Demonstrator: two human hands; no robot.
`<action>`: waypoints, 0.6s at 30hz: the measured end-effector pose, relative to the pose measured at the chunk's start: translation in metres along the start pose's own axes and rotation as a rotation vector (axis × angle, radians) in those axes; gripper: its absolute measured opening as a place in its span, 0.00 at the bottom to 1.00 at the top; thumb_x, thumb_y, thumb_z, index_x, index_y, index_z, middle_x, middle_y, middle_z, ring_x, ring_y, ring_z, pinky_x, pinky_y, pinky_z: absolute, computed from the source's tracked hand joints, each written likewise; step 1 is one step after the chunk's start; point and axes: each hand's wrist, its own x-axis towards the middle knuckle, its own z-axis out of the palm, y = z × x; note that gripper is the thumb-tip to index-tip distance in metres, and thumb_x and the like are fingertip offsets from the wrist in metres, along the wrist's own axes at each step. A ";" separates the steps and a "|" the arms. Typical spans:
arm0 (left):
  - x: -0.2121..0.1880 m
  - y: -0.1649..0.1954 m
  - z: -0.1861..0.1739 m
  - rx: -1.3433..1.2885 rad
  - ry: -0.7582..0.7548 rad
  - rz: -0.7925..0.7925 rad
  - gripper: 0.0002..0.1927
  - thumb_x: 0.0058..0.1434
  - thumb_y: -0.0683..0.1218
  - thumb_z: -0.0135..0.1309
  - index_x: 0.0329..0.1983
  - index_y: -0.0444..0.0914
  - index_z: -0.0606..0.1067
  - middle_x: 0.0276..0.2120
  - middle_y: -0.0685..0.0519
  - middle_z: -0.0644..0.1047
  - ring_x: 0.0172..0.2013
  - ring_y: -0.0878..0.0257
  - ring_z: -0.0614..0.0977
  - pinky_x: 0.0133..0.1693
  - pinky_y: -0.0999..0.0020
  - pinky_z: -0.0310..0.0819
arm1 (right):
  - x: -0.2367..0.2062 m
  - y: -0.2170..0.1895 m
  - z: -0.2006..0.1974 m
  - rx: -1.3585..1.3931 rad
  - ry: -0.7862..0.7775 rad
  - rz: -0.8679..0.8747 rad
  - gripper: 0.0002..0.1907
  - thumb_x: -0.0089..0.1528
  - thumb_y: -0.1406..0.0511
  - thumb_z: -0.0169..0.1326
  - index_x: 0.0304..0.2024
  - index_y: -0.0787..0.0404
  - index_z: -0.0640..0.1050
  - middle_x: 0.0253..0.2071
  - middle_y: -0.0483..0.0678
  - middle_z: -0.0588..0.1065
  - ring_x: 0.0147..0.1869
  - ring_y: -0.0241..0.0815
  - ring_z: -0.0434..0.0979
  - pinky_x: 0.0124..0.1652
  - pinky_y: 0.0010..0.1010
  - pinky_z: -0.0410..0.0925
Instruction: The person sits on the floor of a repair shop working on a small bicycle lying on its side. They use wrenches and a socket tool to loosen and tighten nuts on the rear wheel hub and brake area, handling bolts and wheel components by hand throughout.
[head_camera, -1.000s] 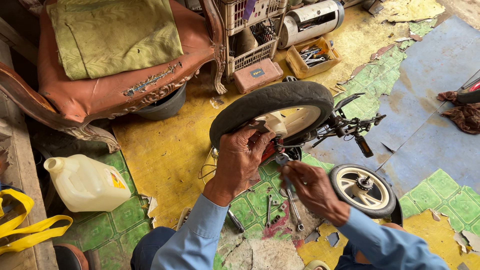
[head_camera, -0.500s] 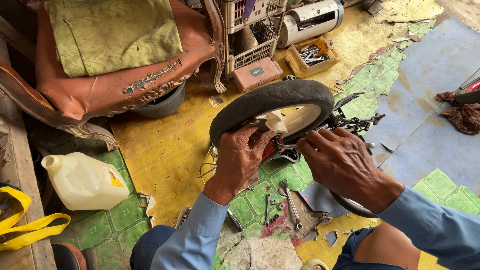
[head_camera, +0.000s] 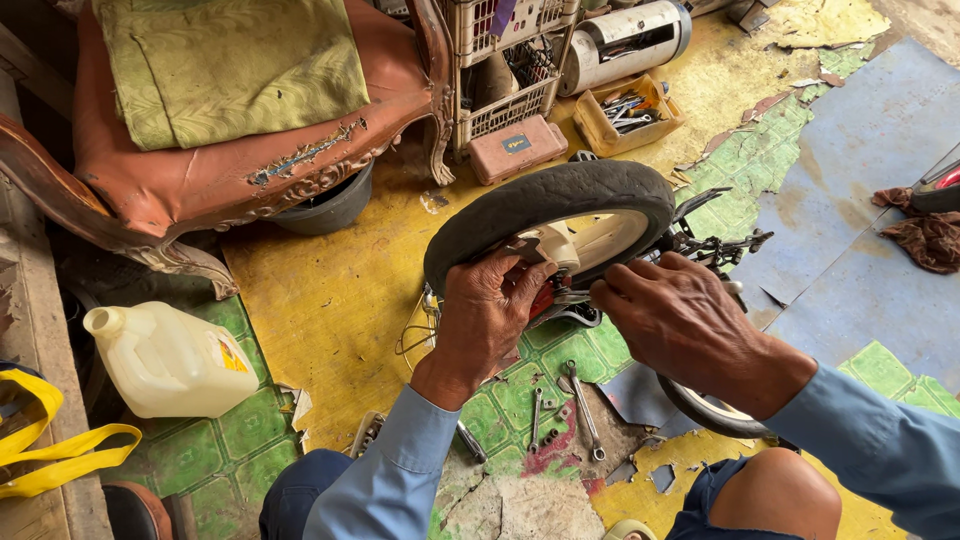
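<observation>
A small black-tyred wheel (head_camera: 545, 205) with a cream hub stands upright on an overturned toy bike frame. My left hand (head_camera: 487, 315) grips the wheel's hub area from the near side, thumb against the cream plastic. My right hand (head_camera: 678, 322) is closed at the axle just right of the hub, fingers pinched together on a small part that I cannot make out. A second, smaller wheel (head_camera: 710, 410) is mostly hidden under my right wrist. Two wrenches (head_camera: 583, 410) lie on the floor below my hands.
A worn brown armchair (head_camera: 220, 170) with a green cloth stands at the back left. A white plastic jug (head_camera: 170, 362) sits at left. A yellow tray of tools (head_camera: 628, 115), a small pinkish case (head_camera: 518, 148), a plastic crate (head_camera: 505, 60) and a rag (head_camera: 925, 235) lie around.
My right hand rose from the floor tools beside the small wheel to the axle of the big wheel and closed there. My left hand stayed on the hub.
</observation>
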 end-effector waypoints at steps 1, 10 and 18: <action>0.000 0.000 0.000 0.004 0.002 0.009 0.06 0.65 0.43 0.60 0.42 0.36 0.81 0.35 0.47 0.84 0.31 0.59 0.87 0.34 0.67 0.80 | 0.001 0.000 0.000 -0.010 0.028 -0.018 0.20 0.46 0.70 0.58 0.43 0.60 0.78 0.35 0.47 0.72 0.41 0.45 0.76 0.39 0.40 0.68; -0.001 0.000 0.000 -0.013 -0.007 -0.016 0.06 0.65 0.43 0.59 0.42 0.36 0.80 0.35 0.47 0.84 0.29 0.59 0.86 0.33 0.67 0.79 | -0.004 0.007 0.019 0.081 0.160 -0.004 0.16 0.50 0.71 0.58 0.42 0.61 0.79 0.33 0.48 0.75 0.37 0.46 0.77 0.36 0.40 0.68; 0.000 -0.002 0.000 -0.010 -0.009 -0.013 0.05 0.66 0.43 0.60 0.40 0.36 0.80 0.33 0.47 0.84 0.29 0.60 0.86 0.33 0.67 0.79 | -0.014 -0.012 0.092 0.657 0.458 0.144 0.06 0.65 0.71 0.53 0.42 0.67 0.80 0.34 0.54 0.81 0.32 0.45 0.83 0.28 0.34 0.76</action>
